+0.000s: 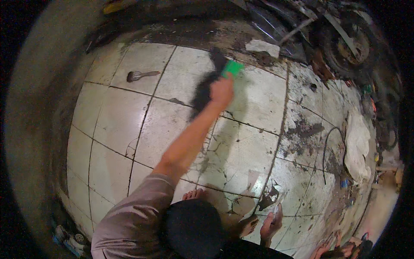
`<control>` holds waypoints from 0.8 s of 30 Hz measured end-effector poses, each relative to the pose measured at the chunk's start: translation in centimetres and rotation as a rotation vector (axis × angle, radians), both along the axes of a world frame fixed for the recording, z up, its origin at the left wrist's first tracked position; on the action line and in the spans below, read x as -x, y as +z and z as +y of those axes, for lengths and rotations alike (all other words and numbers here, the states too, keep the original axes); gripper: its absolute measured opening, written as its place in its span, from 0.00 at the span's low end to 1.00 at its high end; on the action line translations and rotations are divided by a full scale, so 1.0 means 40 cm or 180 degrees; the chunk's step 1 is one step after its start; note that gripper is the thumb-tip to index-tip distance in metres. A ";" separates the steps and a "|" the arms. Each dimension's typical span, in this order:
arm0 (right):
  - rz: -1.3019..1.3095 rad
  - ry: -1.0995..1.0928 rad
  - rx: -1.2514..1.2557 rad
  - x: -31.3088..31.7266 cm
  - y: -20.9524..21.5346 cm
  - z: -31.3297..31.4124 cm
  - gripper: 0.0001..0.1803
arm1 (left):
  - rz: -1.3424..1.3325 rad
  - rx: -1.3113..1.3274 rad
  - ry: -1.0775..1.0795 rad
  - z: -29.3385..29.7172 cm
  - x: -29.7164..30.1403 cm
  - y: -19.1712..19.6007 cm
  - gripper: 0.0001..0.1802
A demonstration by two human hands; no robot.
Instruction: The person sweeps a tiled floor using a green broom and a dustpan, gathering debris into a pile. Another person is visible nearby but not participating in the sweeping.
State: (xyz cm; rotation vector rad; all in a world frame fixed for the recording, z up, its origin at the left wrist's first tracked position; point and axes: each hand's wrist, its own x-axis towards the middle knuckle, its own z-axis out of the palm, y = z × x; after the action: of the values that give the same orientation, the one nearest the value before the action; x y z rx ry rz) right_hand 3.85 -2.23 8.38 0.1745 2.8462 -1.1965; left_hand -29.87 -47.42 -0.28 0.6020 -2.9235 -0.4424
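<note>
Green hand brush out on tile, grime left at right

I've got the left hand (221,91) closed around a green hand brush (233,68), upper centre of frame; dark bristle-like blur beside it. Right hand (271,222), lower right of centre, is by a pale sliver; can't tell if it's gripped. Progress, my guess: partway. Tiled floor (118,108) left of centre looks paler, with a paintbrush (137,76) lying upper left. Not done: dark grime (302,131) right of centre, cloth-like scrap (262,47) at the top edge.
</note>
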 end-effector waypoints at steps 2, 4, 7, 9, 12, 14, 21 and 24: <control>-0.0295 -0.0286 0.0074 -0.019 -0.003 0.010 0.27 | 0.0174 -0.0374 -0.0841 0.266 0.000 0.030 0.35; -0.0334 -0.0340 0.0041 -0.029 -0.025 0.020 0.27 | 0.0304 -0.1231 -0.1440 0.468 -0.038 0.099 0.35; 0.0141 -0.0132 -0.0112 -0.057 -0.056 0.054 0.27 | 0.0651 -0.2026 -0.1888 0.539 -0.098 0.244 0.31; 0.0217 -0.0217 -0.0044 -0.084 -0.076 0.079 0.26 | 0.0649 -0.2186 -0.2041 0.492 -0.161 0.326 0.32; -0.0072 -0.0520 0.0297 -0.106 -0.086 0.101 0.26 | 0.0704 -0.1607 -0.1532 0.334 -0.270 0.335 0.34; -0.0064 -0.0571 0.0393 -0.096 -0.077 0.096 0.25 | 0.0272 -0.0911 -0.0803 0.206 -0.293 0.332 0.34; -0.0159 -0.0195 0.0691 -0.043 -0.090 0.090 0.25 | 0.0636 -0.0324 0.0291 -0.034 -0.143 0.036 0.29; -0.0196 -0.0126 0.0582 -0.037 -0.109 0.122 0.25 | 0.0364 0.0040 -0.0425 0.267 -0.025 -0.008 0.31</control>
State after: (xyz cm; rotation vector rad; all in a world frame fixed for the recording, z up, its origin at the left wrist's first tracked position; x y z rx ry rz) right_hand 5.34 2.65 4.02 0.2556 2.6750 -1.4239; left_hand -28.89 -36.72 -0.59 0.3681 -2.8648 -0.4564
